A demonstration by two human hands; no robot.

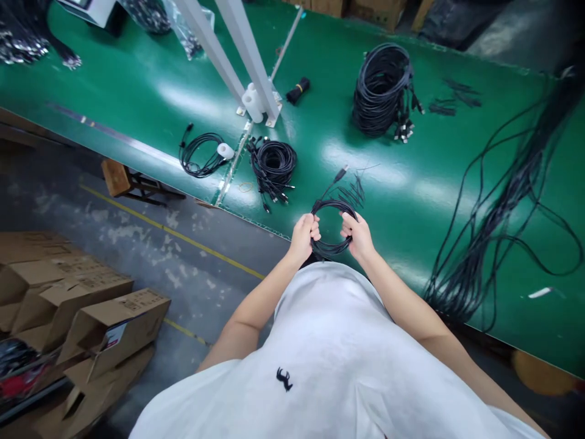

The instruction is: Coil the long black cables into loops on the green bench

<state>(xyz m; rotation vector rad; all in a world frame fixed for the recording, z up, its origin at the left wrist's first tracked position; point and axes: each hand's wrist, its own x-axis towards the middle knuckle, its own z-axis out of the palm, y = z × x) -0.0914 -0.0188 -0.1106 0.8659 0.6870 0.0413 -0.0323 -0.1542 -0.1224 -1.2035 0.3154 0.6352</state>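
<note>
Between my two hands is a coiled black cable (pixel 333 247), held as a ring near the bench's front edge. My left hand (pixel 305 235) is closed around the ring's left side. On the opposite side, my right hand (pixel 357 233) grips it with curled fingers. A plug (pixel 340 174) on a short length of the cable sticks out beyond the coil. Several short black ties (pixel 354 192) lie on the bench just past my right hand. Left of the coil rests a bundle of coiled cables (pixel 274 160) with plugs showing.
The green bench (pixel 320 128) carries a tall stack of coiled cables (pixel 381 91) and long loose cables (pixel 503 213) at right. A grey metal post (pixel 247 55) stands on it beside white rollers (pixel 253 102). A wooden stool (pixel 116 178) and cardboard boxes (pixel 123 311) are on the floor left.
</note>
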